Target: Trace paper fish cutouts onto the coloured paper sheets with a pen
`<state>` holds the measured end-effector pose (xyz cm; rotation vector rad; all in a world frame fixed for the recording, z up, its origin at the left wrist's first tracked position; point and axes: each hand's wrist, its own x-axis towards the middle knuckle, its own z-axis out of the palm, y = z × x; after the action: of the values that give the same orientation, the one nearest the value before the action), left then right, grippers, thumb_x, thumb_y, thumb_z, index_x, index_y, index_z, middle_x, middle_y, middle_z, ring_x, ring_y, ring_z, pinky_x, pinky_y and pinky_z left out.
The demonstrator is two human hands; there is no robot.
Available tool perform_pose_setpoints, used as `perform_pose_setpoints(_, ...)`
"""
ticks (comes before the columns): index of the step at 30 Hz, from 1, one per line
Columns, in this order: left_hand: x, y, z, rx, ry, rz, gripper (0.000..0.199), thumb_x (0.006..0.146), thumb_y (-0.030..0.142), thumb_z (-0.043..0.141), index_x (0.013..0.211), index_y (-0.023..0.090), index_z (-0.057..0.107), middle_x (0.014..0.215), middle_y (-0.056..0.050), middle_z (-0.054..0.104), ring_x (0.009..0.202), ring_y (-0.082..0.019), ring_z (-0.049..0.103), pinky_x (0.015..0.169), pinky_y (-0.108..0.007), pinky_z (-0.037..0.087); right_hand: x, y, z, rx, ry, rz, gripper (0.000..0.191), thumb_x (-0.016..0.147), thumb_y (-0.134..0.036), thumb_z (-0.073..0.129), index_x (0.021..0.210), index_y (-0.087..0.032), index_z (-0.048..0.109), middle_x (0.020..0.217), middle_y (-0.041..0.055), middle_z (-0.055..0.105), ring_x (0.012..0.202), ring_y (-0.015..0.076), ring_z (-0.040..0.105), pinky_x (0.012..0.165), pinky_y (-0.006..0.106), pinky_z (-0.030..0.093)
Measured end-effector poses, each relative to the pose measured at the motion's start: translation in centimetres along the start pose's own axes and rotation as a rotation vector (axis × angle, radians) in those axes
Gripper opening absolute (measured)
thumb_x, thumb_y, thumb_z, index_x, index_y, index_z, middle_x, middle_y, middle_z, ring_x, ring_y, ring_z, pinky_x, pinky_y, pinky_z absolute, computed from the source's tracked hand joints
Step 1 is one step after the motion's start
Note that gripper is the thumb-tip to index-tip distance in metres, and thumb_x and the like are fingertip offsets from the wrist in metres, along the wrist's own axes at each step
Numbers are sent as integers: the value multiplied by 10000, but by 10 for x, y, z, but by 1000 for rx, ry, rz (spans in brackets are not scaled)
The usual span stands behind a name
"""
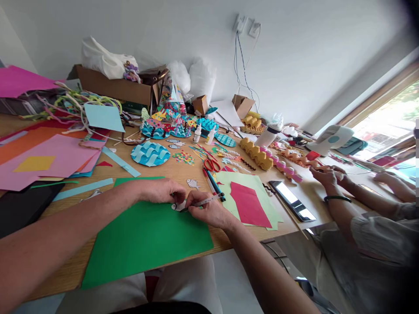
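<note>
A small white paper fish [178,206] with dark markings lies on the green sheet [147,244]. My right hand [209,211] is closed around a pale pen [209,199], its dark tip on the fish. Above the fish, my left hand [168,191] rests with bent fingers beside the fish's upper edge; whether they grip it is hidden. Another white fish [193,183] lies just past my hands. Red-handled scissors [212,165] and dark markers [214,185] are to the right of it.
A red sheet [250,205] on pale green paper and a phone [292,201] lie to the right. Coloured papers [62,157] cover the left. Glue bottles [197,134] stand behind a blue wavy disc [150,153]. Another person's hands [327,176] are at far right.
</note>
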<state>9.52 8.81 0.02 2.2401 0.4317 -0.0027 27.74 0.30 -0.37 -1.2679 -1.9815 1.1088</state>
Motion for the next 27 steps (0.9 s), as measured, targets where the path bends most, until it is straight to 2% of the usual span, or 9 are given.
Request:
perform_pose_setpoints(13,-3,11,8,77,73,-70,278,672,-9,521,850,184,611,789,39,646,748,-128,574,645,-187,411,1,2,0,5,-4,-31,139,646,-50,488,679,-163,561,638,-34,529,577,84,452,522,181,336)
perform_pose_setpoints(19,-3,9,10,77,95,-48,271,667,-11,508,840,179,591,793,36,643,750,-134,577,644,-196,408,0,0,0,11,-1,-29,141,653,-47,481,688,-163,552,641,-30,531,588,90,452,539,189,345)
perform_pose_setpoints(27,-2,2,12,66,108,1,228,673,-2,516,778,194,567,754,54,606,726,-123,562,631,-190,388,0,-1,5,12,16,-97,149,683,-47,478,699,-167,563,688,-22,554,623,92,479,579,196,364)
